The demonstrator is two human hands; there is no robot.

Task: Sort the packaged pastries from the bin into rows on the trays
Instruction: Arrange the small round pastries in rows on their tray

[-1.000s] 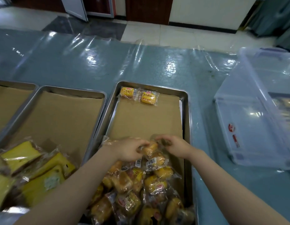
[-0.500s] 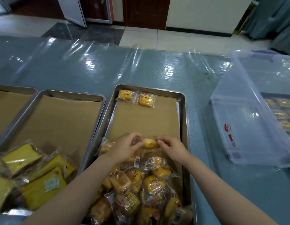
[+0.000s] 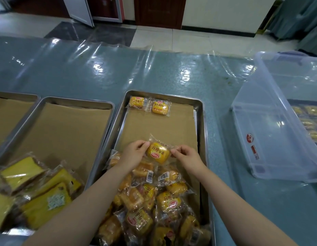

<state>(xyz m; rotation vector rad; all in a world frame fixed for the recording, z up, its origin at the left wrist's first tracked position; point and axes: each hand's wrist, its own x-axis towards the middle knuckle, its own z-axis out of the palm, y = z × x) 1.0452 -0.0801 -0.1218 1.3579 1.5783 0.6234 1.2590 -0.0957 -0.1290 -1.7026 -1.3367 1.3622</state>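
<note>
- Yellow small bun in a clear plastic wrapper [image 3: 158, 153] is held between both hands over the brown paper liner of the right-hand steel tray [image 3: 203, 125], just beyond the heap of wrapped buns [image 3: 150, 201] that fills the tray's near end.
- Left hand [image 3: 134, 153] pinches the wrapper's left edge with thumb and fingertips; right hand [image 3: 186, 155] pinches its right edge the same way.
- Two wrapped yellow buns [image 3: 148, 105] lie side by side, touching, in the far left corner of that tray.
- Middle steel tray [image 3: 53, 101], also lined with brown paper, sits just to the left; a pile of larger yellow cake slices in clear wrappers [image 3: 29, 189] covers its near left part.
- Third lined tray [image 3: 13, 95] shows only its corner at the far left.
- Clear plastic storage bin [image 3: 271, 139] stands on the table's right side, well apart from the hands; through its wall, rows of yellow packets appear, blurred.
- Blue-green table [image 3: 154, 71] is covered with a glossy transparent sheet.
</note>
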